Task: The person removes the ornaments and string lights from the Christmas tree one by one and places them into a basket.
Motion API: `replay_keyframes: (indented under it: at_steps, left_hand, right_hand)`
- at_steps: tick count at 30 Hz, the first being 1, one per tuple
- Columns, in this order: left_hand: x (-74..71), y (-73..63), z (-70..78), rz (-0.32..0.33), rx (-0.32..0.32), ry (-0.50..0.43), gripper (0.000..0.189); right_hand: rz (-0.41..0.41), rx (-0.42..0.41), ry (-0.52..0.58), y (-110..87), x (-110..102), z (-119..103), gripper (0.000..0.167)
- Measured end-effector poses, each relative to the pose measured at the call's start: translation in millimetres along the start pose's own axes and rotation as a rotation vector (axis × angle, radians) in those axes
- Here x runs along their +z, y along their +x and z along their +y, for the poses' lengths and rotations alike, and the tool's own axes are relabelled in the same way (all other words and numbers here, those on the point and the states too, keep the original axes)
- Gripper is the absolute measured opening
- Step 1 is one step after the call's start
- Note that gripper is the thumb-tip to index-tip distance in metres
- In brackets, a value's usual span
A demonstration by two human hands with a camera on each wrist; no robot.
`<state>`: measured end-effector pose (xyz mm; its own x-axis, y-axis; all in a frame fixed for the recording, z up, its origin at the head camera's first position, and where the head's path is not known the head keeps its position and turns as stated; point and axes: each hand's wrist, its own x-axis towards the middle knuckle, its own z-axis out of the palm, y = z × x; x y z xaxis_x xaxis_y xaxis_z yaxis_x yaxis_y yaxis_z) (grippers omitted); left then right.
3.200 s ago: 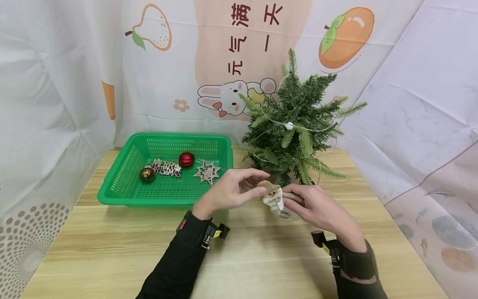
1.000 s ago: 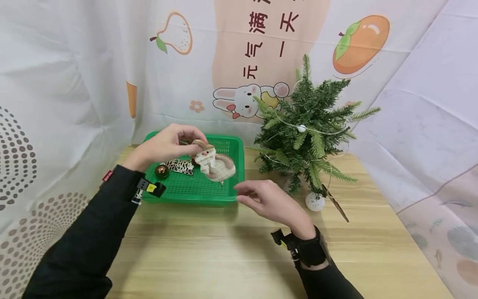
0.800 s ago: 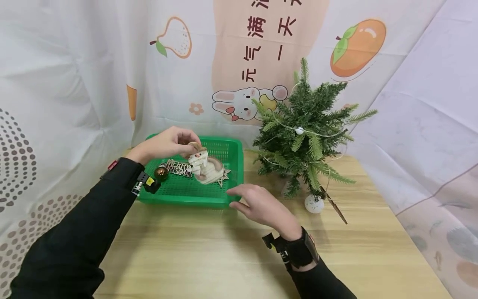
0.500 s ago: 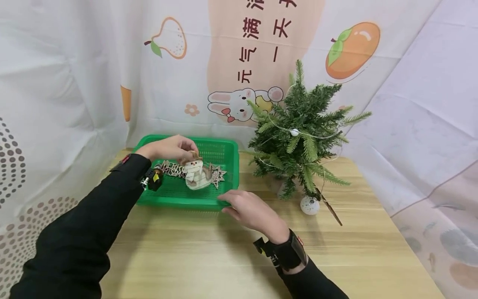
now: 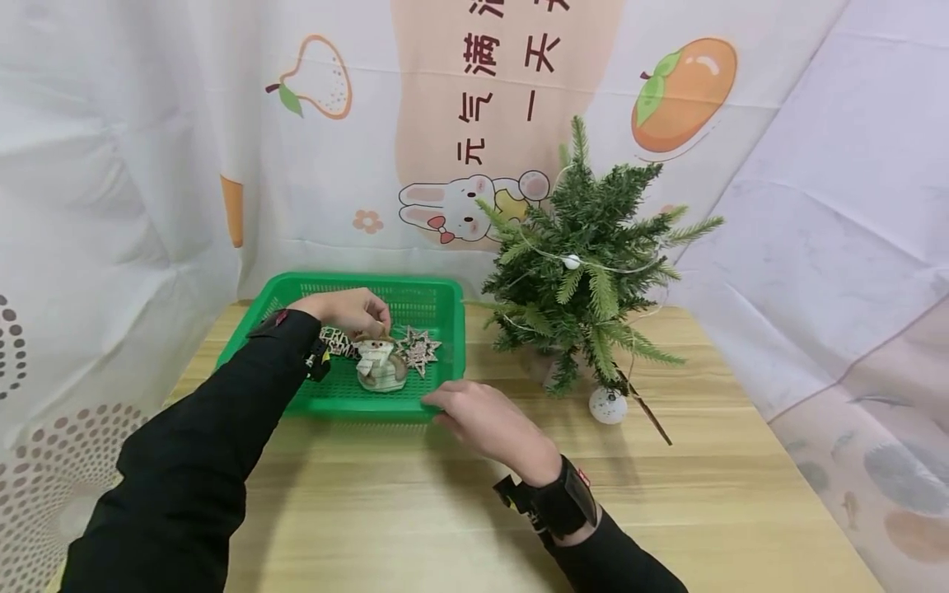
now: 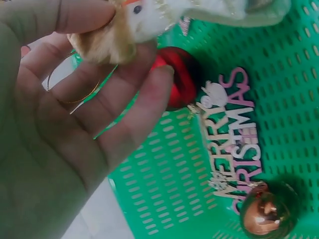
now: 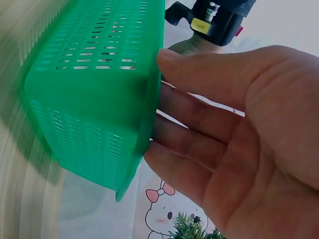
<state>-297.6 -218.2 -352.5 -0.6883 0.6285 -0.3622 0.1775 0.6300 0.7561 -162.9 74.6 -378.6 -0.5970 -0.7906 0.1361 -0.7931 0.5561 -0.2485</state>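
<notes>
In the head view my left hand (image 5: 356, 311) is inside the green basket (image 5: 437, 405), pinching a snowman ornament (image 5: 381, 375) by its tan hat. The snowman has a cream body and a small orange nose, and lies low against the basket floor. In the left wrist view a thin gold hanging loop (image 6: 75, 99) circles near the fingers. My right hand (image 5: 493, 428) holds the basket's near right corner; in the right wrist view its thumb and fingertips meet the rim (image 7: 154, 94). Beside the snowman lies a glittery star ornament (image 5: 418, 350).
The basket also contains a "Merry Christmas" sign (image 6: 234, 139), a red ball (image 6: 182, 79) and a copper ball (image 6: 269, 211). At right stands a small artificial Christmas tree (image 5: 586, 272), with a speckled white ball (image 5: 608, 406) and a brown stick-like piece (image 5: 645, 403) at its base.
My left hand has carried the snowman from beside the tree leftward, then lowered it into the basket. My right hand has left the ornament and moved left to the basket's corner.
</notes>
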Motion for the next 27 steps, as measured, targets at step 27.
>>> replay_keyframes:
  at_steps: [27]
  left_hand:
    - [18.9,14.8,-27.7,0.028,-0.175,0.204,0.016]
  right_hand:
    - [-0.015,-0.006,0.022,-0.7,-1.1,1.7,0.031]
